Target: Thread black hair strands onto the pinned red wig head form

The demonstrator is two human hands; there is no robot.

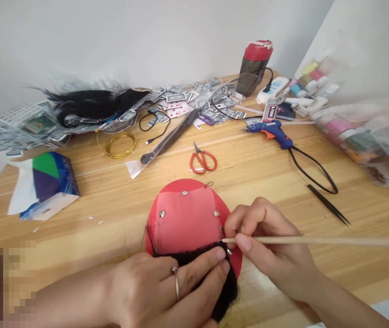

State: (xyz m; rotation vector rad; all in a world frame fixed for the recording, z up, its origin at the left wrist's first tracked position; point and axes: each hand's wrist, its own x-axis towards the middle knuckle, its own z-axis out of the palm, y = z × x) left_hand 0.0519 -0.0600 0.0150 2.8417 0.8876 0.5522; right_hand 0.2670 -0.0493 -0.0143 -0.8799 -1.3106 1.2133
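A round red board (pixel 172 186) lies on the table in front of me, with a paler, see-through piece (pixel 187 223) held to it by several silver tacks (pixel 185 193). Black hair (pixel 226 291) runs in a dense row along the near edge of that piece. My left hand (pixel 167 291), with a ring on one finger, lies over the hair, fingers stretched out and pressing it down. Between thumb and fingers, my right hand (pixel 279 264) pinches a thin wooden stick (pixel 320 241). Its fine tip meets the hair row at the right, close to my left fingertips.
Beyond the board lie red-handled scissors (pixel 203 159). A blue glue gun (pixel 272 132) and black tweezers (pixel 329 205) are at the right, a tissue pack (pixel 52 182) at the left. Toward the wall are gold wire (pixel 121 146), a black hair bundle (pixel 95 105), cards (pixel 177 108) and a red-lidded bottle (pixel 256 68).
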